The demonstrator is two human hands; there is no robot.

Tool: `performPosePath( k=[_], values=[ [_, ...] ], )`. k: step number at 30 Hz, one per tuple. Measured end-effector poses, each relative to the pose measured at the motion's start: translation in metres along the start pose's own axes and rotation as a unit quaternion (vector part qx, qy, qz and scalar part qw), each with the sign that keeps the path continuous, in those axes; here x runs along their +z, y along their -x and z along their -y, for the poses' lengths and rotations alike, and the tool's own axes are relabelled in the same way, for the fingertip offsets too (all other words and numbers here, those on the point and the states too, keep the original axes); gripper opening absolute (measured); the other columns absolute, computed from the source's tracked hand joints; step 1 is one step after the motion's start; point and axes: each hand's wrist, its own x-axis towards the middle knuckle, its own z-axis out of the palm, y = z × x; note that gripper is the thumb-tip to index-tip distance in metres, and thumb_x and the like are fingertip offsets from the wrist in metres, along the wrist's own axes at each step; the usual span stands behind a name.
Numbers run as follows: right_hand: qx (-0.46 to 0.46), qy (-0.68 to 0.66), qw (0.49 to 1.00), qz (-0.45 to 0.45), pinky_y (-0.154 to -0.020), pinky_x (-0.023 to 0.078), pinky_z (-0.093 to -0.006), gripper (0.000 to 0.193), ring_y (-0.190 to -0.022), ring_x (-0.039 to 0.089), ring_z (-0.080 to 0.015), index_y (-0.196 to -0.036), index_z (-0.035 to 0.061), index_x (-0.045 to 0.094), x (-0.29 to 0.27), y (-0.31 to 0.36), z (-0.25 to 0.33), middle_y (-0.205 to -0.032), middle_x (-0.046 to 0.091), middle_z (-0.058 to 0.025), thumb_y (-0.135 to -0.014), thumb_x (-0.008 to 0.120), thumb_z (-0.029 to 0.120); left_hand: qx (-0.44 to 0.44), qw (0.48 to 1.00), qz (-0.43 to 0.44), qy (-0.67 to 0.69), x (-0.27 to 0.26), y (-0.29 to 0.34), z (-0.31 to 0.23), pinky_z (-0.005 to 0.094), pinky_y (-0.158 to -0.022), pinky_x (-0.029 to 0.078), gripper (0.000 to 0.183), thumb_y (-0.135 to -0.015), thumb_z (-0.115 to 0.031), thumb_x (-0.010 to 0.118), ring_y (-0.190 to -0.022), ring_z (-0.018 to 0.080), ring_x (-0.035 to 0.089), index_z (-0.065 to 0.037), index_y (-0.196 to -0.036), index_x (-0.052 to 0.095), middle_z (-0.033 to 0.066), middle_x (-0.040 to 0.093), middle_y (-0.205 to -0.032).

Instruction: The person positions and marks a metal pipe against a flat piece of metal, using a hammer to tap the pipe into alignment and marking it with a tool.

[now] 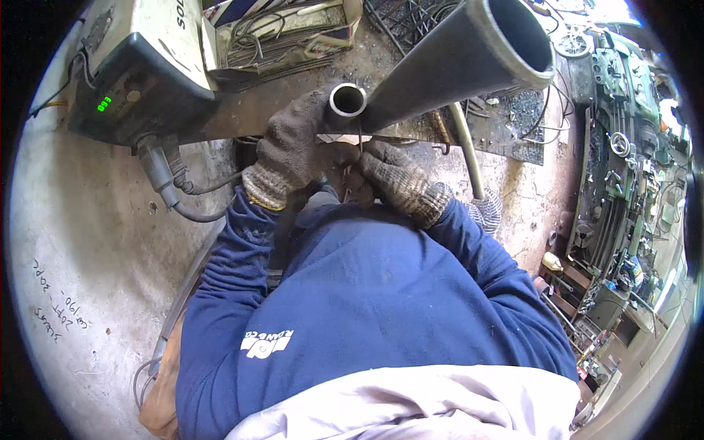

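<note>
A short steel pipe [347, 100] stands with its round open end up at the near edge of the workbench. My left hand [290, 143], in a dirty brown knitted glove, is closed about its left side; some fingers are hidden behind and below it. Just to the right, my right hand [396, 174], also gloved, pinches a thin metal rod [360, 132] that rises beside the pipe. Both hands meet close in front of my body, and the lower fingers lie in shadow. A much wider steel pipe [440, 70] leans beside the small one.
A welding machine [139, 73] with a lit display stands at the left, a thick cable [198, 214] hanging from it. Behind lies an open cardboard box [286, 44] with wires. A pale hose-like rod [467, 143] crosses the bench edge [506, 149]. Lathe-like machinery [616, 147] lines the far right.
</note>
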Motion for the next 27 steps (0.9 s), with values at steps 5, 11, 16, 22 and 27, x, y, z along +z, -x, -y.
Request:
performPosePath(
  k=[5, 11, 16, 22, 27],
  values=[
    [0.092, -0.164, 0.982, 0.007, -0.096, 0.054, -0.0347, 0.038, -0.112, 0.064, -0.0205, -0.136, 0.0038, 0.06, 0.001, -0.01, -0.002, -0.122, 0.067, -0.014, -0.108, 0.055, 0.03, -0.013, 0.999, 0.033, -0.028, 0.006, -0.012, 0.022, 0.0418, -0.092, 0.058, 0.063, -0.073, -0.027, 0.09, -0.106, 0.0343, 0.072, -0.009, -0.129, 0.066, 0.0169, 0.071, -0.121],
    [0.027, -0.063, 0.997, 0.019, -0.091, 0.053, -0.0378, 0.038, -0.105, 0.066, -0.0267, -0.125, 0.0014, 0.064, -0.004, -0.016, -0.025, -0.114, 0.068, -0.0168, -0.104, 0.06, 0.033, -0.044, 0.994, 0.058, -0.087, 0.004, -0.018, 0.011, 0.0407, -0.09, 0.057, 0.059, -0.074, -0.035, 0.092, -0.104, 0.0298, 0.072, -0.005, -0.119, 0.068, 0.0154, 0.073, -0.115],
    [0.011, -0.028, 0.999, 0.021, -0.083, 0.057, -0.035, 0.035, -0.095, 0.069, -0.0222, -0.123, 0.0025, 0.064, -0.007, -0.017, -0.018, -0.107, 0.07, -0.0129, -0.106, 0.056, 0.032, -0.047, 0.991, 0.073, -0.099, 0.004, -0.019, 0.013, 0.0409, -0.09, 0.057, 0.062, -0.073, -0.04, 0.093, -0.105, 0.0293, 0.072, -0.005, -0.12, 0.07, 0.0156, 0.074, -0.114],
    [-0.032, -0.013, 0.999, 0.035, -0.088, 0.053, -0.0407, 0.033, -0.1, 0.065, -0.0282, -0.117, 0.0019, 0.064, -0.006, -0.026, -0.04, -0.107, 0.067, -0.0163, -0.105, 0.056, 0.032, -0.038, 0.988, 0.089, -0.12, 0.003, -0.023, 0.01, 0.0426, -0.089, 0.058, 0.064, -0.074, -0.041, 0.09, -0.105, 0.0314, 0.071, -0.007, -0.122, 0.068, 0.015, 0.073, -0.115],
    [0.003, -0.058, 0.997, 0.047, -0.093, 0.051, -0.0424, 0.034, -0.105, 0.063, -0.0312, -0.121, 0.003, 0.064, -0.003, -0.022, -0.039, -0.109, 0.065, -0.0172, -0.104, 0.058, 0.031, 0.012, 0.995, 0.017, -0.096, 0.011, -0.015, 0.027, 0.0438, -0.086, 0.058, 0.058, -0.074, -0.043, 0.085, -0.101, 0.0355, 0.071, -0.012, -0.12, 0.069, 0.0143, 0.072, -0.111]
  ],
)
